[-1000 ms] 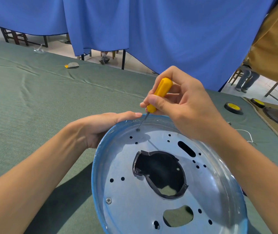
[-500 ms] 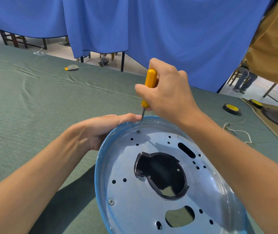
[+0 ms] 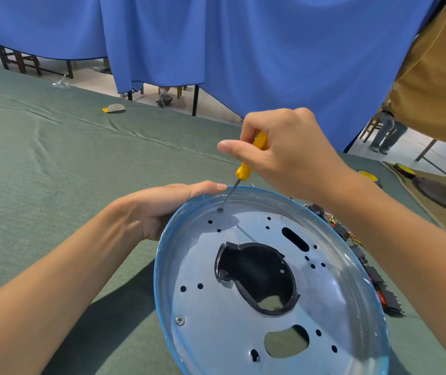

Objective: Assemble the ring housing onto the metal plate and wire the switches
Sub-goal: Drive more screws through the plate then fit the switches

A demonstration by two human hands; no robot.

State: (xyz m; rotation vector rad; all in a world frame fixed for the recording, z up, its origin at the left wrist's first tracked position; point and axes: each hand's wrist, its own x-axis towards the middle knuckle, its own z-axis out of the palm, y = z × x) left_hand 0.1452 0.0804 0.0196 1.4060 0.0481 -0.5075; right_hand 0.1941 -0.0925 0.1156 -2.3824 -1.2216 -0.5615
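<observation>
Green cloth covers the bench (image 3: 54,171), where the blue-rimmed metal plate (image 3: 216,320) sits in front of the person. The left hand (image 3: 162,209) has its fingers gripping the plate's far rim. The right hand (image 3: 292,158) has its fingers wrapped round a yellow screwdriver (image 3: 246,169), whose tip is seated on a screw (image 3: 220,210) just inside that rim.

The green counter (image 3: 54,171) is lying open on the left. The left hand (image 3: 162,209) is gripping and blocking the far-left rim of the metal plate (image 3: 216,334). The right hand (image 3: 292,155), holding the screwdriver (image 3: 246,169), is hanging over the far edge, and black switches (image 3: 373,277) are crowding the right side.
</observation>
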